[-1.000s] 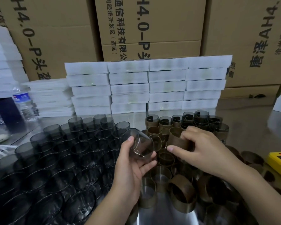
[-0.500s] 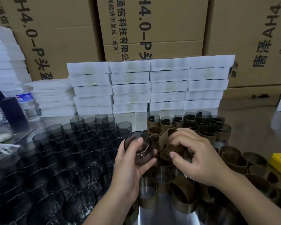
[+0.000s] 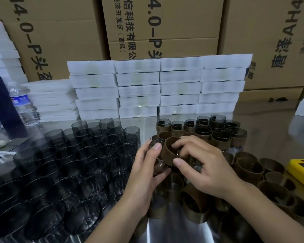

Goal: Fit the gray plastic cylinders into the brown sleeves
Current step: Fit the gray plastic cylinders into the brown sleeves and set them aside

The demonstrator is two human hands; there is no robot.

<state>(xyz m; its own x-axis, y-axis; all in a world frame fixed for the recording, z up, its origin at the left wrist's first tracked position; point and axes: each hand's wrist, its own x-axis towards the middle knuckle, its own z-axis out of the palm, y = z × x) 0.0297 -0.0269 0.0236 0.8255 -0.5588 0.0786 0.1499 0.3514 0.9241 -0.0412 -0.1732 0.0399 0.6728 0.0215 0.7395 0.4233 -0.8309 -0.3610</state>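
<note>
Head view: left hand (image 3: pixel 144 174) curled round a gray cylinder (image 3: pixel 154 143); right hand (image 3: pixel 206 166) pinched a brown sleeve (image 3: pixel 168 154), apparently touching it. Loose cylinders (image 3: pixel 68 163) and loose sleeves (image 3: pixel 249 171) crowded both sides.

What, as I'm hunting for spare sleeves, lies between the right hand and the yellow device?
Loose, empty brown sleeves fill the stretch between the right hand and the yellow device, as the head view shows.

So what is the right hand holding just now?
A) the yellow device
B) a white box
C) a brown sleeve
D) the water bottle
C: the right hand pinches a sleeve by its rim, right next to the cylinder that the left hand grips.
</note>
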